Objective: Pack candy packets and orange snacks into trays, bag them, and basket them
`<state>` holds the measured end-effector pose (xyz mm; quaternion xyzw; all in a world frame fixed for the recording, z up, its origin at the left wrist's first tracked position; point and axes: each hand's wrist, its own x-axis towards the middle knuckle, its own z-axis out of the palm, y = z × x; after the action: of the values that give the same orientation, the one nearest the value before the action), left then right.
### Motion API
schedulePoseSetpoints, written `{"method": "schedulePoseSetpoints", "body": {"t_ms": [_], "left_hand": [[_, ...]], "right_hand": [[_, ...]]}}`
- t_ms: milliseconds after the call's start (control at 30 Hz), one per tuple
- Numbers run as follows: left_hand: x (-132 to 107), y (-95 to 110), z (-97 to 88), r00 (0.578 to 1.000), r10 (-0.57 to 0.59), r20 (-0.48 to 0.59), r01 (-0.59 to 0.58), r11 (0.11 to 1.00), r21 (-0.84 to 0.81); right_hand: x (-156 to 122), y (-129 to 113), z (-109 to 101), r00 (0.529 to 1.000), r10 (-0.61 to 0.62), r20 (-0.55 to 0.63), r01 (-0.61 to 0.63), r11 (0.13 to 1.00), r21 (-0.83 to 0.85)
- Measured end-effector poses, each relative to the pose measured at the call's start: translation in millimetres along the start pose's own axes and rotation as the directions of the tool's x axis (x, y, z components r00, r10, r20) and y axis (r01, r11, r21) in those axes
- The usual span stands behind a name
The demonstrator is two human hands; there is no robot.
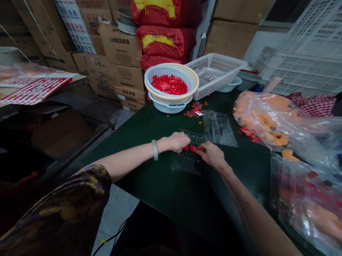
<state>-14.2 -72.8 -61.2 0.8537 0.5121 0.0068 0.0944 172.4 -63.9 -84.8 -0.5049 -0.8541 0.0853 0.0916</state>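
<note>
Over a clear plastic tray [190,162] on the dark green table, my left hand [179,142] and my right hand [211,154] are close together. Small red packets [193,148] lie between them. The fingers of my left hand are curled closed at a red packet, and the thumb and fingers of my right hand pinch another one. Just beyond my right hand a clear plastic bag [219,128] lies flat. Stacked basins [170,104] stand farther back, the top one holding many red packets [170,84]. My fingers partly hide the tray.
Loose red and orange scraps [195,108] lie beside the basins. A white plastic basket [214,69] stands behind. On the right are a large clear bag of orange pieces [264,116] and filled clear packages [311,202]. Cardboard boxes [120,49] and red bundles [164,42] are piled at the back.
</note>
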Motion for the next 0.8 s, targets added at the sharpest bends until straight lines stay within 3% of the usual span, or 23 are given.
{"method": "schedulePoseSetpoints", "body": {"t_ms": [100,200,433,567,700,800], "left_hand": [[-2,1,-9.7,0.998,-0.042,0.051,0.038,0.996,0.084],[-7,1,-13.5,1.0,-0.003,0.0,0.003,0.99,0.138],[-13,13,7.8,0.988,-0.009,-0.157,0.055,0.955,0.291],[-9,11,3.7,0.993,-0.043,-0.114,0.065,0.978,0.196],[-9,1,-7.9,0.999,0.031,-0.006,-0.031,0.998,0.056],[-13,-2,-7.1,0.997,0.053,-0.053,-0.049,0.997,0.067]], "right_hand": [[1,-2,-2,0.998,0.062,0.027,-0.063,0.997,0.043],[2,-4,-4,0.994,0.094,0.048,-0.098,0.992,0.08],[1,-11,-8,0.989,0.138,0.061,-0.143,0.986,0.091],[1,-11,-8,0.99,0.135,0.052,-0.138,0.989,0.062],[2,-8,-11,0.987,0.118,0.111,-0.122,0.992,0.031],[1,-10,-14,0.987,0.1,0.125,-0.1,0.995,-0.004]]}}
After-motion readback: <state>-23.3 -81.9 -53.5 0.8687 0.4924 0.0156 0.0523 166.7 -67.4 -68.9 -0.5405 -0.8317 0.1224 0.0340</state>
